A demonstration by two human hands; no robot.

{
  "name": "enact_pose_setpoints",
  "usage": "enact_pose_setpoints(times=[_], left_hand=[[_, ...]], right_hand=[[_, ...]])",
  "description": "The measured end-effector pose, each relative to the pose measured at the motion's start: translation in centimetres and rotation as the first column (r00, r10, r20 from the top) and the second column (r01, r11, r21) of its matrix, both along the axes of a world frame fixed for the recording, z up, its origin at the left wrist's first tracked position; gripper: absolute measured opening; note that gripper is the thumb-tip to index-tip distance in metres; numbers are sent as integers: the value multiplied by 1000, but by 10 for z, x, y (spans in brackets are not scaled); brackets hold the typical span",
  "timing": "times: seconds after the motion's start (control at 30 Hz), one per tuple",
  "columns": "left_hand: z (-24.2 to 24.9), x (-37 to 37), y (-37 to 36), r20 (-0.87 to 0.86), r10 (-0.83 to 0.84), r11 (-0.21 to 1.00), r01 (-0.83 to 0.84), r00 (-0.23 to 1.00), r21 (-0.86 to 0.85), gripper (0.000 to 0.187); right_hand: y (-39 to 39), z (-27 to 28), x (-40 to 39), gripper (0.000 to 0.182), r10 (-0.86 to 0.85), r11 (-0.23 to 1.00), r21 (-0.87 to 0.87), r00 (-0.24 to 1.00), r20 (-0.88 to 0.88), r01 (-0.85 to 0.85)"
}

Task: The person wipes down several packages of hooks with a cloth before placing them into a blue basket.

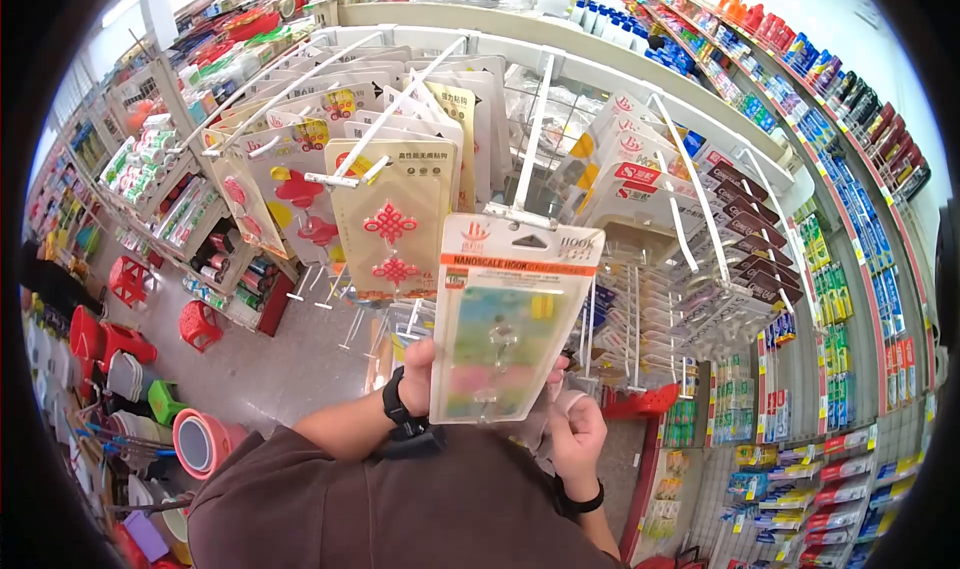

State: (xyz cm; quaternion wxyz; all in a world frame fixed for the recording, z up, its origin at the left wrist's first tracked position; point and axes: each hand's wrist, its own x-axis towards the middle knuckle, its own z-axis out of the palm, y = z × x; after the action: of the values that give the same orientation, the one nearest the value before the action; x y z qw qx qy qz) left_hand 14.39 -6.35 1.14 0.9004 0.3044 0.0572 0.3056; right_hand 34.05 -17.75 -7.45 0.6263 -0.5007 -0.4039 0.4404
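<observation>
A blister pack of adhesive hooks (515, 339), its card marked NANOSCALE HOOK, stands upright in front of my chest. My left hand (418, 379) grips its lower left edge, with the fingers mostly hidden behind the card. The pack's top overlaps the tip of a white display peg (525, 164) in this view. Just right of the pack's lower corner is my right hand (577, 437), fingers curled in beside some clear plastic; I cannot tell what it holds. Close on the left hangs a hook card with red knot shapes (390, 229).
A white rack (690, 189) carries more packs on pegs to the right. Shelves of boxed goods (850, 239) run along the right side. On the floor at left stand red stools (200, 326) and a pink-rimmed basin (205, 441). A red scoop-like item (640, 402) sits low on the right.
</observation>
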Motion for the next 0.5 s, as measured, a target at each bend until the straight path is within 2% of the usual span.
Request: enact_pose_setpoints(times=[0.1, 0.17, 0.23, 0.27, 0.37, 0.5], left_hand=[[-8, 3, 3, 51, -14, 1000, 12, 999, 26, 120], [-9, 1, 7, 116, 50, 997, -55, 992, 45, 120], [-1, 2, 16, 100, 80, 995, -86, 992, 59, 120], [0, 2, 21, 73, 73, 995, -78, 995, 68, 120], [-5, 8, 24, 67, 44, 992, -51, 997, 116, 119], [-13, 11, 16, 121, 53, 999, -53, 991, -2, 119]], right_hand=[[6, -5, 9, 10, 36, 999, 38, 999, 16, -36], [3, -7, 8, 10, 68, 996, 62, 998, 19, -69], [7, 2, 6, 9, 39, 998, -44, 999, -15, -40], [10, 1, 5, 9, 26, 1000, 3, 1000, -2, -26], [11, -2, 9, 10, 50, 999, -10, 998, 29, -50], [10, -4, 9, 10, 21, 1000, 20, 999, 44, -21]])
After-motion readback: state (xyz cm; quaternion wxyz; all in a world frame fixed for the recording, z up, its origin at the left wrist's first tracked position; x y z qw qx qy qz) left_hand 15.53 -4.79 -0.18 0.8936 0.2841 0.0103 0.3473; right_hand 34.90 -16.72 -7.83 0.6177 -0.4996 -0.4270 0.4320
